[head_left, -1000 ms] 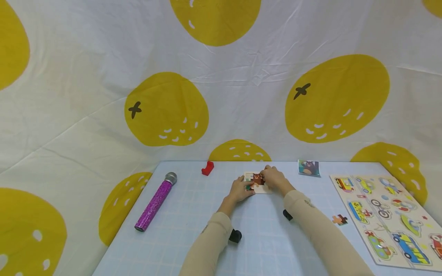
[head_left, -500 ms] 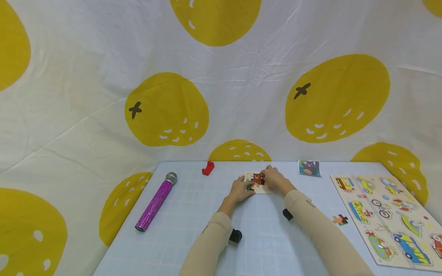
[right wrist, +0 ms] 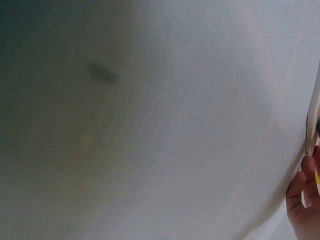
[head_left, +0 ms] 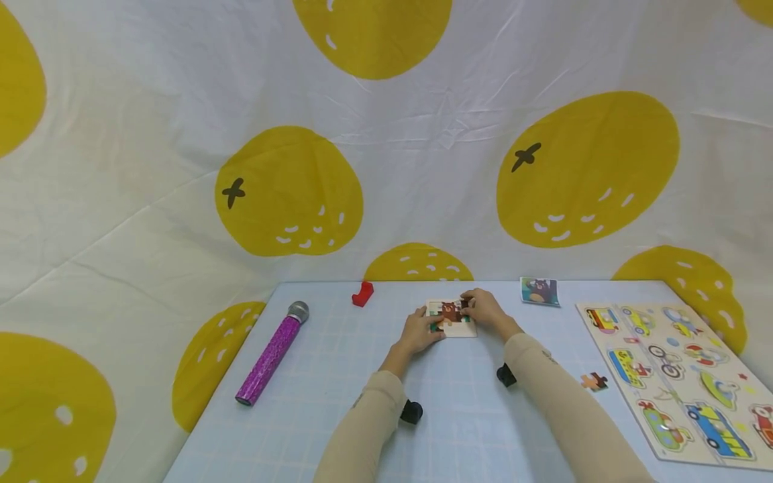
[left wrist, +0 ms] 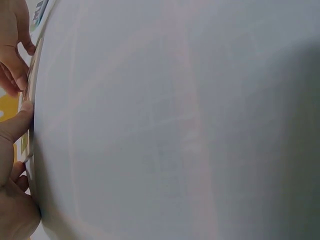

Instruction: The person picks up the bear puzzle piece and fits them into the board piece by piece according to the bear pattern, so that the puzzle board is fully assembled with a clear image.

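Observation:
A small bear jigsaw puzzle (head_left: 451, 312) in a pale tray lies flat near the table's back edge in the head view. My left hand (head_left: 419, 332) holds its left side, the thumb lying over the picture and other fingers at the edge; the left wrist view shows this thumb (left wrist: 22, 120) on top. My right hand (head_left: 488, 312) is at the upper right corner, thumb and index finger around a dark jigsaw piece (head_left: 464, 304) there. The right wrist view catches only fingertips (right wrist: 309, 167) beside the tray's edge. Part of the picture is hidden under the fingers.
A purple glitter microphone (head_left: 272, 355) and a red block (head_left: 363, 294) lie to the left. On the right are a bear picture card (head_left: 540, 292), a loose jigsaw piece (head_left: 594, 382) and a large wooden vehicle puzzle board (head_left: 670, 436). A patterned curtain (head_left: 423, 201) hangs behind the table.
My right hand has shifted slightly right, uncovering more of the puzzle's right side and a piece near the corner. The left hand stays in place.

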A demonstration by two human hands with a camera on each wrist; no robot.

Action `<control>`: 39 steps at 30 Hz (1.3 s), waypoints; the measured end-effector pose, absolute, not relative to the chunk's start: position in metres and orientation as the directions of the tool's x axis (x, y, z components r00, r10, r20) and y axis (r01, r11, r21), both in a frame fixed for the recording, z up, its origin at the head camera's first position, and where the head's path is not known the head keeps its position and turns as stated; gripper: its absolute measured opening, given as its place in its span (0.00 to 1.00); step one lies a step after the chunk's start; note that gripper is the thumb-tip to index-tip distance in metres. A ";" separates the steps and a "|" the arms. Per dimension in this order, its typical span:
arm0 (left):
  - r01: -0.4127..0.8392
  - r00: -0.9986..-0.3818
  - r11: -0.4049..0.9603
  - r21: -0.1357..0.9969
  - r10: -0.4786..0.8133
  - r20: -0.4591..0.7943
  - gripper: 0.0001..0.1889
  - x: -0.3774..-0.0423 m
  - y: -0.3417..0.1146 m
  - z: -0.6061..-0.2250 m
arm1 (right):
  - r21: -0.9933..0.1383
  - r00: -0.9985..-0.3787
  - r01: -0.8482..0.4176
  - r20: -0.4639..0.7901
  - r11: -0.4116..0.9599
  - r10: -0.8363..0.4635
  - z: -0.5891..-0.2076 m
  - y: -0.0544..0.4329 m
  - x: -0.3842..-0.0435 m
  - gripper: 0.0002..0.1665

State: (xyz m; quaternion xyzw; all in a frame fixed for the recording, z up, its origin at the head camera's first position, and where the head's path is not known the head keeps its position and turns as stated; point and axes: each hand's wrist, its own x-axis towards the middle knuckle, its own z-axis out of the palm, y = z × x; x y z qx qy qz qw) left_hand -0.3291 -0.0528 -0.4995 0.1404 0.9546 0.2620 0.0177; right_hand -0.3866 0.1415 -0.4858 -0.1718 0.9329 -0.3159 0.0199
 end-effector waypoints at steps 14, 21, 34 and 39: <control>0.276 -0.955 0.837 0.472 0.295 0.036 0.25 -0.330 -0.053 -0.498 | -0.565 -0.927 -0.341 0.071 0.751 -0.367 -0.487 0.135 -0.391 0.14; 0.287 -0.953 0.833 0.473 0.300 0.049 0.24 -0.331 -0.054 -0.499 | -0.436 -0.907 -0.389 0.025 0.812 -0.421 -0.480 0.132 -0.387 0.14; 0.277 -0.954 0.832 0.480 0.297 0.036 0.24 -0.332 -0.054 -0.502 | -0.342 -0.931 -0.326 -0.049 0.882 -0.363 -0.478 0.128 -0.379 0.17; 0.268 -0.958 0.847 0.460 0.285 0.033 0.25 -0.333 -0.054 -0.502 | -0.487 -0.939 -0.300 0.000 0.820 -0.344 -0.483 0.136 -0.386 0.15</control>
